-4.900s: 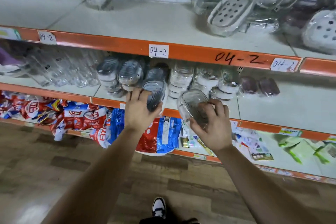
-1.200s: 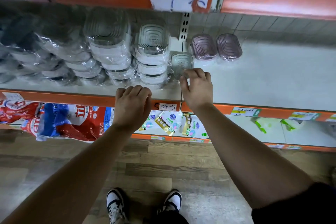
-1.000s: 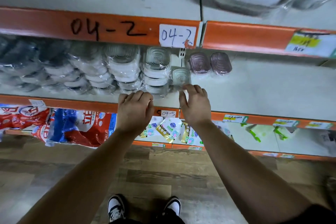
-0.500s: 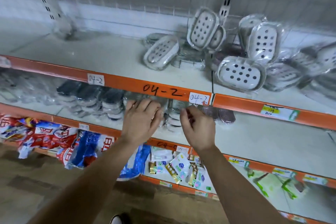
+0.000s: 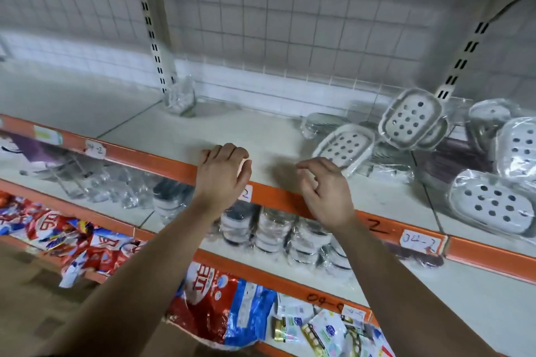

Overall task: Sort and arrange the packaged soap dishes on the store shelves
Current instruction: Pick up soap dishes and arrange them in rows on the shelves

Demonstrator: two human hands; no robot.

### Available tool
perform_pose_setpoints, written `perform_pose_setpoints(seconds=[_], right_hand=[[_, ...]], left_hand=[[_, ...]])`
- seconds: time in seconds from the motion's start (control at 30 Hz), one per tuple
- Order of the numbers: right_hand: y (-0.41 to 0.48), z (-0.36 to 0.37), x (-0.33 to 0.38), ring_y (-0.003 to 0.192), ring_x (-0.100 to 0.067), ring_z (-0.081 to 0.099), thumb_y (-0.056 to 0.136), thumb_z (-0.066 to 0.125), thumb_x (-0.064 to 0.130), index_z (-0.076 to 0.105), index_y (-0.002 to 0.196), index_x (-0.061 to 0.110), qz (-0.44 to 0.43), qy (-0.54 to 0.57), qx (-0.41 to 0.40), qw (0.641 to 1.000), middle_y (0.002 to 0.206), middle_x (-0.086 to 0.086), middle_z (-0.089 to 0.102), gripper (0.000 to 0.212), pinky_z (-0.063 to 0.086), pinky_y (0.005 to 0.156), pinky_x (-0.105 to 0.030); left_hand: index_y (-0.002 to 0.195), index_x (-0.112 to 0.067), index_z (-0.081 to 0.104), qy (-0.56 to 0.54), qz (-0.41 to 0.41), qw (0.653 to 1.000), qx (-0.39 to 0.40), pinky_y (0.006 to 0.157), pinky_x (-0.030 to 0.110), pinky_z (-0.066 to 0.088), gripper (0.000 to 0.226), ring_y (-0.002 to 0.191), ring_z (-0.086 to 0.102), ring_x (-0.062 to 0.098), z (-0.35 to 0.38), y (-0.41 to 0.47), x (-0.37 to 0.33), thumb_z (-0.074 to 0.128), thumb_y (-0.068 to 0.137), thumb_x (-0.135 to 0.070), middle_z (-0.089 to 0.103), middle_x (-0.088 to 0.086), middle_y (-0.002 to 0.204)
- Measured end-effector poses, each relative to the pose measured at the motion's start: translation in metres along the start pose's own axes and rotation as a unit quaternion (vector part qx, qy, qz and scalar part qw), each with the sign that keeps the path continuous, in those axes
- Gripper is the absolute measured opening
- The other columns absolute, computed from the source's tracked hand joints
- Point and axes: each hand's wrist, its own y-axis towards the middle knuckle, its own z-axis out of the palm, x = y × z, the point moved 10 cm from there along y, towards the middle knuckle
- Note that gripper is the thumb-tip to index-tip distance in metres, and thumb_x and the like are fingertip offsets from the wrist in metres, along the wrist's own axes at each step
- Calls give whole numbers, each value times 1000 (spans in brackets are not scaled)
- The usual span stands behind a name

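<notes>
with left hand [image 5: 222, 174] and right hand [image 5: 324, 190] both empty, loosely curled at the shelf edge [image 5: 162, 164], the packaged soap dishes [image 5: 343, 148] heaped just right of them could slide off if grabbed carelessly.

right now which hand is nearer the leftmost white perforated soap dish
Right. The right hand is just left of the white perforated soap dish, apart from it; the left hand is over the orange shelf edge, farther left.
</notes>
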Motion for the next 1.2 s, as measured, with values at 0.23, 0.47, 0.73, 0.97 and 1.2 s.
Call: perform_pose_setpoints(seconds=[0.23, 0.47, 0.73, 0.97, 1.2], right_hand=[[71, 82, 5, 101, -28, 63, 90, 37, 44, 70, 111, 10, 28, -73, 59, 995, 109, -9, 68, 52, 51, 88, -37], [100, 124, -16, 103, -34, 57, 89, 52, 25, 72, 98, 10, 68, -157, 76, 982, 102, -10, 67, 26, 52, 80, -39], [101, 129, -20, 92, -28, 55, 83, 38, 37, 70, 83, 16, 56, -157, 70, 984, 88, -1, 65, 39, 51, 78, -39], [100, 121, -26, 96, -27, 55, 81, 35, 39, 70, 84, 14, 103, -134, 47, 984, 90, -2, 66, 44, 52, 76, -38], [93, 108, -32, 98, -28, 55, 88, 54, 19, 70, 86, 13, 146, -114, 13, 983, 93, -6, 66, 17, 44, 76, -31]], left_hand=[[100, -13, 69, 4, -26, 998, 59, 81, 45, 45, 44, 90, 61, 35, 25, 46, 111, 36, 90, -40, 66, 8, 97], [115, -5, 65, 6, -53, 997, 60, 88, 50, 46, 31, 114, 51, 44, 51, 101, 185, 55, 92, -24, 57, 19, 120], [147, -31, 40, 26, -142, 973, 179, 102, 48, 41, 58, 138, 35, 37, 94, 146, 241, 58, 94, -41, 33, 14, 154], [117, -15, 64, 89, -99, 980, 147, 90, 44, 43, 41, 116, 52, 41, 99, 141, 216, 75, 82, -34, 60, 13, 125], [104, -7, 67, 71, 4, 987, 142, 80, 48, 47, 35, 97, 61, 44, 93, 122, 162, 80, 78, -27, 67, 17, 110]])
